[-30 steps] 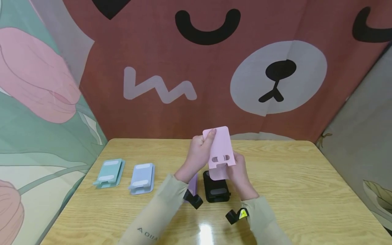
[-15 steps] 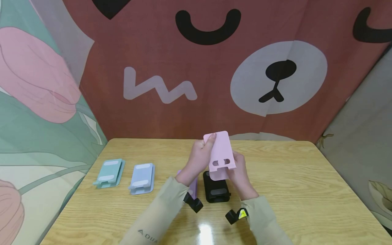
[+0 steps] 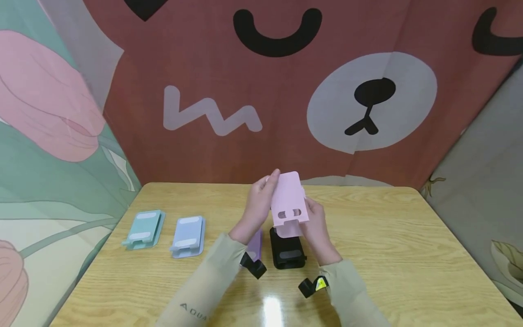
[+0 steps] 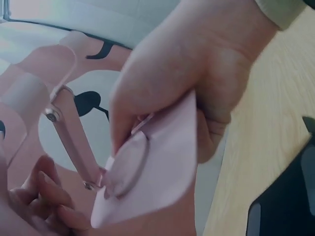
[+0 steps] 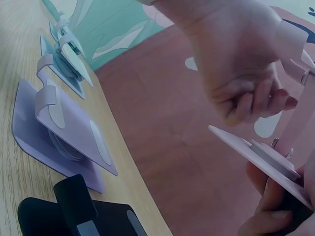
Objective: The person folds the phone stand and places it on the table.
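A pink folding phone stand (image 3: 288, 195) is held up above the table, its slotted panel facing the head camera. My left hand (image 3: 255, 204) grips the panel's left edge, thumb along the edge; its fingers are partly hidden behind. My right hand (image 3: 316, 222) holds the stand low on the right. In the left wrist view, the right thumb presses on the base plate (image 4: 172, 162) beside its round disc, and a hinged arm (image 4: 74, 132) runs up from it. The right wrist view shows the left fingers (image 5: 256, 98) curled.
Below the hands a black phone stand (image 3: 288, 250) lies folded on the wooden table (image 3: 388, 254). Beside it is a purple stand (image 3: 254, 245), partly hidden by the left arm. Farther left lie a light blue stand (image 3: 189, 236) and a teal one (image 3: 144, 229). A printed cloth (image 3: 204, 154) hangs behind.
The left thumb has slid from the panel's face to its left edge. The pink stand and both hands have shifted slightly left. The stands on the table have stayed put.
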Motion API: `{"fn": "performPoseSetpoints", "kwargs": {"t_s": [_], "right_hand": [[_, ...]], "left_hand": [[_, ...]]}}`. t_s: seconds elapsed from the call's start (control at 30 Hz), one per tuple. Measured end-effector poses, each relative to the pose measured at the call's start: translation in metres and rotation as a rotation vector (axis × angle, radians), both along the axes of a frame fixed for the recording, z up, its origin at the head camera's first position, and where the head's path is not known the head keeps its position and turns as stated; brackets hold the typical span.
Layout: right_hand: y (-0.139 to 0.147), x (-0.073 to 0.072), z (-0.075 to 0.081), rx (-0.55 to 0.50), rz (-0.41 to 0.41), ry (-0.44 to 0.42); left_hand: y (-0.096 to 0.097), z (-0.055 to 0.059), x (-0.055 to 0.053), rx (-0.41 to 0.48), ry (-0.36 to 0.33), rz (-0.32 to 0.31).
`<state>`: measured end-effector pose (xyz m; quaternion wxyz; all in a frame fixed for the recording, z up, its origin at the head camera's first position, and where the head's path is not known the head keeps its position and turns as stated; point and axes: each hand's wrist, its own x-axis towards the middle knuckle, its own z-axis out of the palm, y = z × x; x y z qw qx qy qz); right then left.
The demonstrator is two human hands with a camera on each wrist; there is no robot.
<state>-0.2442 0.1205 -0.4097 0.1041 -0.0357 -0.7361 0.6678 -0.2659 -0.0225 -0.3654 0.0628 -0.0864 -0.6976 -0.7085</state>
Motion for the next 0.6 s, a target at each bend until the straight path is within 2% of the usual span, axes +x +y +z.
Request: {"fn": "performPoseSetpoints", "kwargs": {"t_s": [0.2,0.33,0.4,0.6], "right_hand": [[-0.001,0.001,0.004,0.001,0.002,-0.010],[0.000,0.000,0.005,0.000,-0.005,-0.015],[0.000,0.000,0.006,-0.006,-0.010,-0.013],[-0.001,0.000,0.009,-0.026,-0.003,-0.013]], "left_hand": [[-0.005,-0.008,0.000,0.000,0.054,0.096],[-0.005,-0.014,0.003,-0.009,0.008,0.096],[-0.005,-0.016,0.005,-0.018,-0.034,0.049],[-0.008,-0.025,0.015,-0.112,-0.153,-0.197]]}}
